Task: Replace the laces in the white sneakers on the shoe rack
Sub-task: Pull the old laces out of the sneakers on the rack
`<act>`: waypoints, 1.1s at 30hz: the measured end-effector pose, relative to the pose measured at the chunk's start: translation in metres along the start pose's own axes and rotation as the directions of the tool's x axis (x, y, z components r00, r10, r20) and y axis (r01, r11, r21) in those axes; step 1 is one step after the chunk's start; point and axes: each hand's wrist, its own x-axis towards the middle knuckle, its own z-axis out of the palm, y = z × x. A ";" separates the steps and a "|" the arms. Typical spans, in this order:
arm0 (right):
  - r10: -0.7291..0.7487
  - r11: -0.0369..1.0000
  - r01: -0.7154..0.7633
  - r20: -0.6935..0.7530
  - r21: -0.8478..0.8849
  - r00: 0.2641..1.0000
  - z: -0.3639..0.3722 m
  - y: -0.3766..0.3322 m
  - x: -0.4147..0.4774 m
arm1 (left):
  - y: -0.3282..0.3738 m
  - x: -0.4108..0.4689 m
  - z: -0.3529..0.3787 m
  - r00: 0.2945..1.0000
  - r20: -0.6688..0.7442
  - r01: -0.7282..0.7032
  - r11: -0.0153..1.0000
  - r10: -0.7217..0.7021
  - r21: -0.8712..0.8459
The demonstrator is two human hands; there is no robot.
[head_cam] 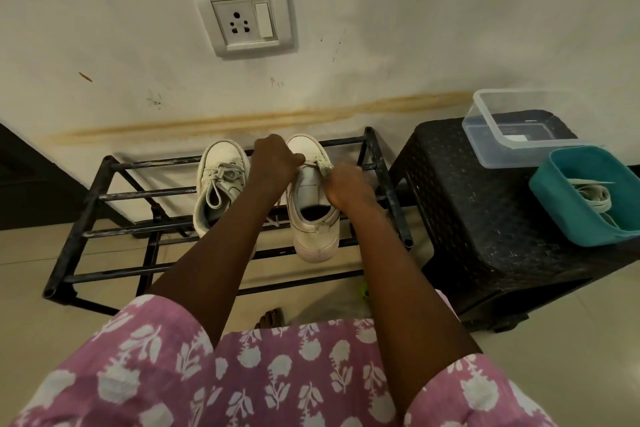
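The right white sneaker (313, 218) sits on the top rails of the black shoe rack (145, 198), toe to the far wall, so we can work its lace (323, 166) in place. Our left hand (273, 163) curls round the lace near the toe, and our right hand (346, 187) pinches it nearer the tongue. The left sneaker (221, 180) stands laced just beside. To the right, a teal tub (568, 215) on the black stool (467, 211) keeps spare laces (592, 198) handy.

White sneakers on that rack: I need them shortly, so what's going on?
A person's left hand and right hand both grip the lace of the right-hand white sneaker on the black metal shoe rack, apparently unlacing it. The left-hand white sneaker beside it is laced and untouched. Loose laces lie in a teal plastic tub on the black plastic stool.
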 end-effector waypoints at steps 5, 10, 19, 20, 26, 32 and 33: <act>-0.008 1.000 0.008 -0.007 0.006 1.000 0.002 -0.001 0.000 | -0.016 -0.002 -0.008 0.995 -0.035 0.097 0.995 -0.097 0.002; -0.005 1.000 0.005 -0.008 0.023 1.000 0.000 -0.002 -0.001 | -0.014 0.000 -0.008 0.999 -0.025 -0.028 0.993 0.031 0.114; 0.035 0.995 -0.032 -0.034 0.092 0.999 -0.004 -0.004 -0.005 | 0.013 0.011 -0.003 0.950 0.232 -0.263 0.935 0.208 0.239; 0.033 0.996 -0.030 -0.034 0.087 0.999 -0.004 -0.004 -0.005 | 0.015 0.012 -0.002 0.949 0.238 -0.267 0.926 0.205 0.267; 0.029 0.995 -0.026 -0.027 0.094 0.999 -0.004 -0.004 -0.005 | 0.019 0.013 0.001 0.957 0.231 -0.251 0.904 0.178 0.346; 0.036 0.994 -0.034 -0.021 0.103 0.999 -0.005 -0.005 -0.006 | 0.015 0.010 -0.002 0.961 0.202 -0.240 0.928 0.187 0.285; 0.038 0.994 -0.035 -0.023 0.105 0.999 -0.005 -0.005 -0.005 | 0.016 0.009 -0.003 0.963 0.193 -0.233 0.938 0.186 0.257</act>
